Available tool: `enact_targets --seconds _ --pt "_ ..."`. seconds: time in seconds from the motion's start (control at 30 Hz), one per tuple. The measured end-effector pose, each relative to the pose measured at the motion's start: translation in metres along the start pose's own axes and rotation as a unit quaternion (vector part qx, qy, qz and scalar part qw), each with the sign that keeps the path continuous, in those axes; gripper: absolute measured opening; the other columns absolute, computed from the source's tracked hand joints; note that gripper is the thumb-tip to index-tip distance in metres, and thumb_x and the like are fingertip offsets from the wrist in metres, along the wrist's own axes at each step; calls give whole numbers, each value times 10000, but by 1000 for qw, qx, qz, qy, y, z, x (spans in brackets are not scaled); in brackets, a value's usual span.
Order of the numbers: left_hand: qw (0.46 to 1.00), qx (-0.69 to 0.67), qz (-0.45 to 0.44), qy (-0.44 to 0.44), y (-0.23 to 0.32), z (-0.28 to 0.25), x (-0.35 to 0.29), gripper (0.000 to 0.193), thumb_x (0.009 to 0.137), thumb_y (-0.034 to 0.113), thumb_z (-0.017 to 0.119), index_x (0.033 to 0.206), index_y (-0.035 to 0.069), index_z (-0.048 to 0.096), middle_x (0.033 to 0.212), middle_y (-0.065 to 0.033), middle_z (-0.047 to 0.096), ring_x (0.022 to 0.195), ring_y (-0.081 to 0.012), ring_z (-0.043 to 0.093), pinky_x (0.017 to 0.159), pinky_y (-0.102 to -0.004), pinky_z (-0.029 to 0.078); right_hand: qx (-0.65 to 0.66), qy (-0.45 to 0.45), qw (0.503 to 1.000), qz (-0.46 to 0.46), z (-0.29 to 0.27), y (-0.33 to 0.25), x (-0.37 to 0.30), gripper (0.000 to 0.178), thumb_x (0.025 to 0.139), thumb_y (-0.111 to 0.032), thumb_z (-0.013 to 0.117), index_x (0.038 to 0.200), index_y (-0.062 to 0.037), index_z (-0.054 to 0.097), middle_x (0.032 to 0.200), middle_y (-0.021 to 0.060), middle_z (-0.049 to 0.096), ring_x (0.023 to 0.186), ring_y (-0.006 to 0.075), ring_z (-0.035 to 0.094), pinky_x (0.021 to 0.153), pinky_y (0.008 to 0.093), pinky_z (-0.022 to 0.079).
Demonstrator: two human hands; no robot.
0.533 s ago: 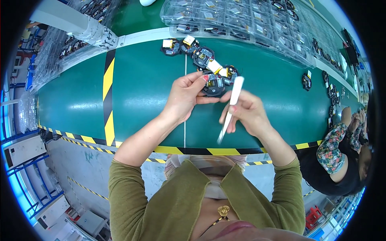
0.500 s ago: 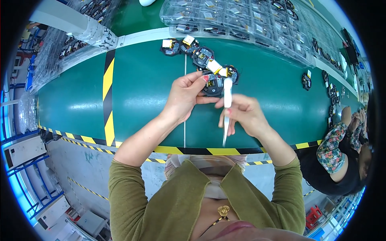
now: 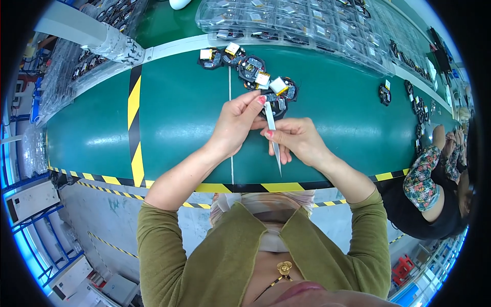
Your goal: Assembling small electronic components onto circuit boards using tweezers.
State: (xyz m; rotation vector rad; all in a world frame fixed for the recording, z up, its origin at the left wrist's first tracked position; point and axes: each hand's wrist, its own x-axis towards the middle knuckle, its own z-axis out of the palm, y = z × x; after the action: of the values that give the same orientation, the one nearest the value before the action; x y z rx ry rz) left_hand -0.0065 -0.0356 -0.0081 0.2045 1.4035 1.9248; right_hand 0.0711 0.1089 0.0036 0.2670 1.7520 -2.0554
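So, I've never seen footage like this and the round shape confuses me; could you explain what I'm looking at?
There is no machine here: these are a person's two bare hands. A wide fisheye camera on their head looks down, so straight edges bend toward the rim. Picture left is the person's left.

The left hand holds a black round module. The right hand holds a pale pointed tool, its broad end overlapping the module; whether they touch, I can't tell.

On the green table lie similar modules, some with white-and-yellow blocks. Clear trays stand beyond, and a co-worker's floral sleeve shows at right.
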Motion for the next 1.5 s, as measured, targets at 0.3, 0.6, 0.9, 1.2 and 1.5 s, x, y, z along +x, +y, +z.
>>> enact_targets --seconds 0.3,0.6,0.9,1.2,1.5 --pt "984 33 -106 -138 -1 4 -5 360 893 190 446 1219 37 422 996 -99 564 872 -180 580 726 -293 520 -308 241 898 -202 -2 -7 -14 214 773 -83 587 963 -39 499 686 69 526 563 110 498 496 261 404" --pt "999 27 -24 -31 11 0 -6 298 900 121 399 1175 14 441 932 -111 563 782 -175 594 674 -278 518 -574 465 641 -208 -78 -14 -47 242 700 -129 668 907 -60 562 888 109 527 670 241 586 546 335 474" --pt "1000 -7 -10 -7 1 -11 4 225 888 106 411 1085 8 451 788 -66 512 622 -134 546 549 -250 493 -620 304 685 -232 -21 -9 36 317 684 -276 674 896 -63 575 745 99 546 578 263 572 481 345 451" --pt "982 -154 -57 -97 11 -1 -4 387 898 331 408 1127 19 411 934 -94 524 812 -176 569 650 -298 514 -446 222 704 -506 -18 -2 26 217 662 0 663 867 -52 612 809 73 572 566 154 563 414 250 424" --pt "983 -146 -42 -98 16 -3 -1 345 830 -18 428 1174 0 409 1023 -102 534 906 -218 582 749 -335 531 -339 286 749 -492 -10 -5 18 162 712 -9 645 872 -25 624 806 67 549 580 112 571 446 234 458"
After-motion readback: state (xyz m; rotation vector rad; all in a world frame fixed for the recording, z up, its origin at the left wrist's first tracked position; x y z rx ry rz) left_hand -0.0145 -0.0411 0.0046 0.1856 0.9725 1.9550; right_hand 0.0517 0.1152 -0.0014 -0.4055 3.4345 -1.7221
